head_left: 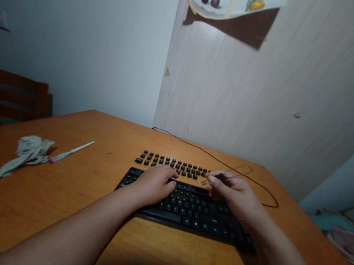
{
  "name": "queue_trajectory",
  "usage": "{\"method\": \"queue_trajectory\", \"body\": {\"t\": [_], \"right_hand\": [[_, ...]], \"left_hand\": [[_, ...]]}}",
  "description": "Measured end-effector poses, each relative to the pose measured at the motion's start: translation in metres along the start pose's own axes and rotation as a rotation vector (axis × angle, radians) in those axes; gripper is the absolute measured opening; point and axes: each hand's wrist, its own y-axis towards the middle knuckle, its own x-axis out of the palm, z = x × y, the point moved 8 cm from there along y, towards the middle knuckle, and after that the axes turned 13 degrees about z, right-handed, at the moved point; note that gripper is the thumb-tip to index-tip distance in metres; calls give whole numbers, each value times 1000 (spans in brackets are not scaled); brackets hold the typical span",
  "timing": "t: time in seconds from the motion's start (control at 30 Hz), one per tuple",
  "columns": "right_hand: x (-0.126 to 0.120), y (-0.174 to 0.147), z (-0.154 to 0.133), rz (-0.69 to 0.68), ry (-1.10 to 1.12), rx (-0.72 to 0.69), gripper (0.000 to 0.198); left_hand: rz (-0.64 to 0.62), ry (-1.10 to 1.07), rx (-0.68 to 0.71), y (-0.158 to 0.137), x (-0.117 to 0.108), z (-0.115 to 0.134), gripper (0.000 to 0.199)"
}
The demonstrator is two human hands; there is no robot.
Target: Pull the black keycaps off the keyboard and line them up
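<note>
A black keyboard (180, 213) lies on the wooden table, some of its upper key positions bare of caps. My left hand (155, 185) rests over its upper left part, thumb and forefinger apart, holding nothing that I can see. Above the keyboard's upper right part, my right hand (228, 190) is closed around a thin wire keycap puller (241, 170). The wire tips point left and a loop sticks out behind the fingers; the puller's middle is partly hidden. Just behind the keyboard, loose black keycaps (172, 162) lie in rows, some hidden by my hands.
On the left of the table (77, 211) lie a crumpled pale cloth (31, 150) and a white brush (75, 151) with a pink end. A black cable (201, 149) curves along the back and right. A wooden chair (15, 95) stands beyond the left edge.
</note>
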Motion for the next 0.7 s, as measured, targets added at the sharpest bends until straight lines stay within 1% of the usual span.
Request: {"method": "queue_trajectory", "body": {"t": [0.07, 0.17, 0.23, 0.3, 0.37, 0.47, 0.57, 0.7], "right_hand": [[-14, 3, -5, 101, 32, -32, 31], [-46, 8, -11, 294, 130, -68, 29], [-67, 11, -10, 415, 209, -49, 27], [-82, 13, -9, 488, 280, -20, 22], [-87, 13, -9, 505, 329, 7, 18], [-85, 12, -12, 483, 338, 26, 14], [-78, 11, -13, 439, 303, 33, 17], [-74, 10, -9, 402, 294, 64, 17]], "left_hand": [[-32, 10, 4, -1, 2, 1, 32], [-93, 10, -1, -2, 6, 2, 33], [-112, -2, -14, -2, 6, 2, 34], [-127, -20, -18, -2, 7, 3, 35], [-140, -34, -16, -2, 7, 3, 35], [-144, -43, -25, -1, 6, 2, 36], [-151, -64, -25, -1, 6, 3, 35], [-174, -129, -9, -5, 9, 11, 30]]}}
